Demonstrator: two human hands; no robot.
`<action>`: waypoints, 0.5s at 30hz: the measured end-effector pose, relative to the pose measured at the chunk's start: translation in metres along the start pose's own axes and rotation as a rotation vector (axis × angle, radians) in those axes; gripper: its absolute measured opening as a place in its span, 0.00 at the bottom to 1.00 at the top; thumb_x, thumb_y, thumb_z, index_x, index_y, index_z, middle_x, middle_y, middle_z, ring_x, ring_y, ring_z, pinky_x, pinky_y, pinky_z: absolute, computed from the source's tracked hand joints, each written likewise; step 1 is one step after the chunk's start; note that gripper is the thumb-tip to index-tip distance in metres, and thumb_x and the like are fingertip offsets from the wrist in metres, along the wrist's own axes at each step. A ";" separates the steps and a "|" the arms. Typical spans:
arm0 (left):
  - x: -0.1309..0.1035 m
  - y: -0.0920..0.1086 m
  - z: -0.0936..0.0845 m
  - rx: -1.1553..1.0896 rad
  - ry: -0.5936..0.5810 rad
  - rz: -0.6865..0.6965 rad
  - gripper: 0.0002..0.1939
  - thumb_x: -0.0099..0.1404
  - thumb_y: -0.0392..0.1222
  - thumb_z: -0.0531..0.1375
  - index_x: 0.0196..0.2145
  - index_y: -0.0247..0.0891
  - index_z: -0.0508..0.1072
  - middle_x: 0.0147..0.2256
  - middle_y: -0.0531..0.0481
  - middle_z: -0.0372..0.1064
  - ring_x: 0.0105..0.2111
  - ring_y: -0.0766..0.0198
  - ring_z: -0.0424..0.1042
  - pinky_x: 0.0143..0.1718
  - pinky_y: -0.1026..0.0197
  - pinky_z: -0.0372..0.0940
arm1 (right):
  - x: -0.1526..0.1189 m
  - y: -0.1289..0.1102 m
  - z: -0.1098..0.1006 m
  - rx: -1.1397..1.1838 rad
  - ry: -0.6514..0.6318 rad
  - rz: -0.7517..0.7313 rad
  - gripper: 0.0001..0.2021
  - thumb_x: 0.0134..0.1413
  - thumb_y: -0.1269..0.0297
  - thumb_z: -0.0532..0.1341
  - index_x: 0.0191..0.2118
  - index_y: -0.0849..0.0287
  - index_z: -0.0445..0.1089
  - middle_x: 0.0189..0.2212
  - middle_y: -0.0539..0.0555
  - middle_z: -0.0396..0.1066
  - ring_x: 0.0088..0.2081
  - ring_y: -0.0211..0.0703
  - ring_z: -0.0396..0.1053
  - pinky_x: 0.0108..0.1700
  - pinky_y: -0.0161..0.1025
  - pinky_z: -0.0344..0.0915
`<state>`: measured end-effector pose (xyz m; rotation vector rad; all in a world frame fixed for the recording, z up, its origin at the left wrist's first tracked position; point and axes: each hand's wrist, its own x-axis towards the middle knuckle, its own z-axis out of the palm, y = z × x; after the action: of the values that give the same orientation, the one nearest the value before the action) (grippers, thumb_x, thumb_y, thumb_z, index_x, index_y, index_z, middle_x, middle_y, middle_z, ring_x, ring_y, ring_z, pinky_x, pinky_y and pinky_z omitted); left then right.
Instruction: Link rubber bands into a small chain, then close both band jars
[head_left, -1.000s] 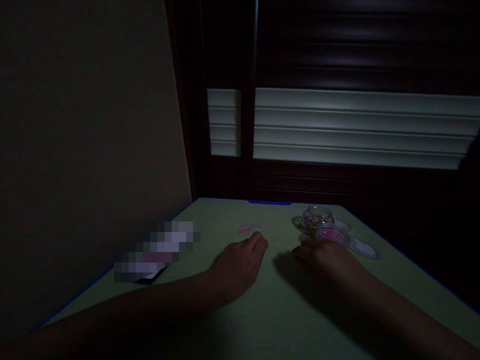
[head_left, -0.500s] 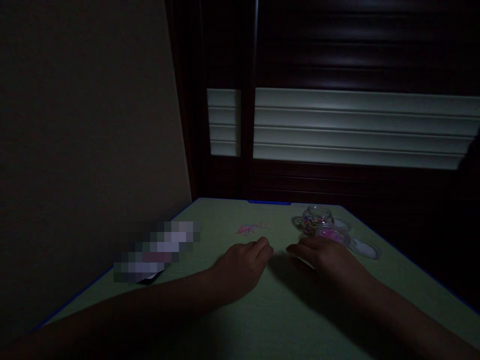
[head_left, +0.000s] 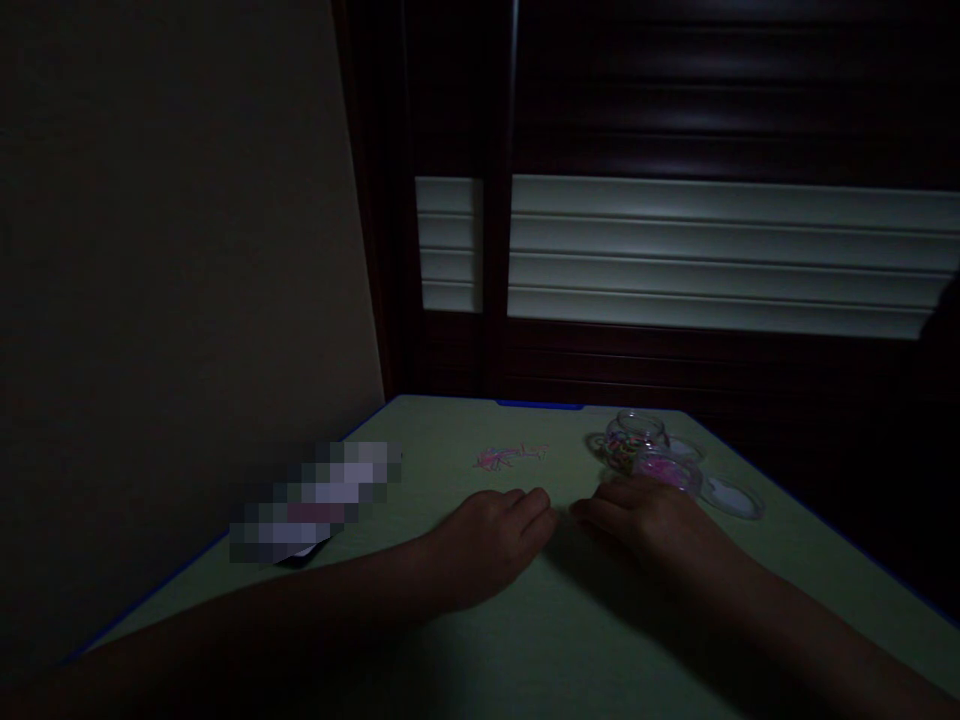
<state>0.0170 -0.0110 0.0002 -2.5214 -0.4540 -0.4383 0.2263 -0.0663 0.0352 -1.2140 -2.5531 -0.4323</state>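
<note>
My left hand (head_left: 489,540) is closed over the middle of the table, its fingers curled together and pointing right. Facing it across a narrow gap, my right hand (head_left: 652,522) has its fingers pinched. Whatever either one holds is too small and dark to make out. Beyond them lies a small heap of thin pink and pale strands (head_left: 495,458). Just behind my right hand stands a clear tub (head_left: 694,476) with pink bits inside, partly covered by the hand. Touching or close behind it is an open clear jar (head_left: 636,440) of small multicoloured pieces.
A clear round lid (head_left: 739,500) lies at the right, and another lid (head_left: 686,449) sits behind the tub. On the left of the green table (head_left: 420,425) is a flat, pixelated item (head_left: 322,505). A wall and dark wooden panels stand behind. Light is dim.
My left hand has moved slightly right and nearer to me, narrowing the gap between the hands. The fingers of my right hand have drawn a little closer together.
</note>
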 end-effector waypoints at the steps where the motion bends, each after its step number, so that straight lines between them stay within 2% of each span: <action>1: 0.000 0.000 0.000 0.003 -0.001 -0.003 0.06 0.66 0.31 0.46 0.40 0.34 0.60 0.35 0.49 0.63 0.30 0.64 0.65 0.27 0.62 0.63 | 0.000 0.000 0.000 0.003 -0.002 0.001 0.08 0.55 0.73 0.54 0.35 0.58 0.69 0.26 0.50 0.68 0.28 0.36 0.63 0.31 0.34 0.53; 7: -0.001 0.000 0.000 -0.010 -0.013 0.018 0.07 0.65 0.31 0.46 0.40 0.34 0.60 0.36 0.48 0.63 0.31 0.63 0.65 0.27 0.61 0.63 | 0.001 -0.001 -0.001 0.005 -0.017 -0.006 0.08 0.52 0.75 0.56 0.35 0.59 0.69 0.26 0.50 0.68 0.28 0.36 0.63 0.31 0.34 0.52; 15: 0.000 0.000 0.003 -0.010 -0.002 0.006 0.05 0.66 0.32 0.47 0.38 0.35 0.60 0.34 0.49 0.62 0.30 0.64 0.64 0.27 0.62 0.62 | 0.000 -0.003 -0.002 0.009 -0.021 -0.001 0.07 0.54 0.74 0.55 0.33 0.59 0.69 0.26 0.50 0.68 0.27 0.36 0.63 0.31 0.34 0.52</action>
<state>0.0172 -0.0095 -0.0020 -2.5320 -0.4459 -0.4372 0.2240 -0.0686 0.0371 -1.2210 -2.5705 -0.4096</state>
